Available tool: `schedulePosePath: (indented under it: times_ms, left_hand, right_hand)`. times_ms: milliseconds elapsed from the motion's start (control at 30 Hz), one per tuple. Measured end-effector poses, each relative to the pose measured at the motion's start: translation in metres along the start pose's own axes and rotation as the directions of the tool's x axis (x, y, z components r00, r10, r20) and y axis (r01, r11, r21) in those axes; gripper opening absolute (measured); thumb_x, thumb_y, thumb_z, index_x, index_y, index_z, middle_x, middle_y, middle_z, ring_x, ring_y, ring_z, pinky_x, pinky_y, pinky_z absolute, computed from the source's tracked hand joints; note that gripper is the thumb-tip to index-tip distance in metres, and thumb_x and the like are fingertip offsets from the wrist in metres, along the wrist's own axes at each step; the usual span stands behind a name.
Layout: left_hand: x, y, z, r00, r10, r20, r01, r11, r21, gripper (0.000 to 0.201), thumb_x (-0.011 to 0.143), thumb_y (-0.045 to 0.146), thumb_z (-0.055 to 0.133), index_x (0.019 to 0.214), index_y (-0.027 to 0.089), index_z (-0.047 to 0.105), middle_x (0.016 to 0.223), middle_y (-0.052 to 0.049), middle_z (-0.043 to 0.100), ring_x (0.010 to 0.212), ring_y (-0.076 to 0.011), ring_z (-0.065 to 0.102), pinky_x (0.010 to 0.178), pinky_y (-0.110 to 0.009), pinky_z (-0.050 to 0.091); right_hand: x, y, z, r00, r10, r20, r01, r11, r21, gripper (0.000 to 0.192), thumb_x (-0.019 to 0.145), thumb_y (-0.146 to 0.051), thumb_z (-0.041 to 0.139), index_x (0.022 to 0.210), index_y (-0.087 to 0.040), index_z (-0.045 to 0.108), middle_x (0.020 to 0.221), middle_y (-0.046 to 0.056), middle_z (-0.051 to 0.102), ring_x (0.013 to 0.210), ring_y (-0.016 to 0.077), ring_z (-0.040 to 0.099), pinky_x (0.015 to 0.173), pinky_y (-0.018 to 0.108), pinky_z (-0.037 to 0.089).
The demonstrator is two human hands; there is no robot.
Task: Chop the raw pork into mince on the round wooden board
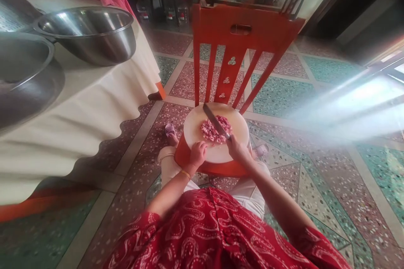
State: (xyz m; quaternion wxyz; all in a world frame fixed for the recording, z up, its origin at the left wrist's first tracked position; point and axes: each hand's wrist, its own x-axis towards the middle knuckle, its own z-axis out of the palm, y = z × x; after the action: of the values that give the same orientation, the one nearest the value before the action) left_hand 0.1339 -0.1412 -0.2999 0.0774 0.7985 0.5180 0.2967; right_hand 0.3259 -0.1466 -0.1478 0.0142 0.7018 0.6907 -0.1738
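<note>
Right hand (237, 148) gripping steel knife (215, 121) over pink minced meat (216, 129); left hand (198, 154) curled, steadying round white chopping board (217, 153). Judgement: keep left fingers clear, blade flat.

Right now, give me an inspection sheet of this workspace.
Surface: round pale cutting board on a red chair seat.
Job's things: chopped pink meat heaped mid-board; knife blade lies across it.
Clutter: two steel bowls on the cloth-covered table.
Hands: right hand grips the knife handle; left hand rests, fingers curled, at the board's near edge.
Cables: some by the far wall, blurred.
Surroundings: patterned terrazzo floor, glare at right.
</note>
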Motion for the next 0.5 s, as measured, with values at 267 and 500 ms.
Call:
schedulePosePath:
  times_ms: [267,500]
  left_hand:
    - [0.001,0.001,-0.003,0.997,-0.040,0.058,0.039,0.999,0.018,0.018,0.087,0.012,0.047,0.095,0.018,0.061,0.099,-0.008,0.061,0.095,-0.0219,0.055,0.087,-0.038,0.045]
    - [0.002,0.004,-0.005,0.998,-0.048,0.042,0.047,0.999,0.025,0.018,0.087,0.012,0.047,0.096,0.018,0.061,0.101,-0.008,0.060,0.097,-0.0221,0.054,0.088,-0.037,0.044]
  right_hand:
    - [0.006,0.001,-0.003,0.999,-0.027,0.040,0.027,1.000,0.007,0.050,0.099,-0.037,0.035,0.142,-0.012,0.032,0.093,0.015,0.068,0.081,0.0249,0.066,0.067,0.029,0.045]
    - [0.013,0.008,0.000,1.000,0.005,-0.019,-0.005,1.000,0.021,0.052,0.100,-0.038,0.031,0.144,-0.012,0.028,0.099,0.016,0.067,0.080,0.0236,0.066,0.066,0.028,0.045]
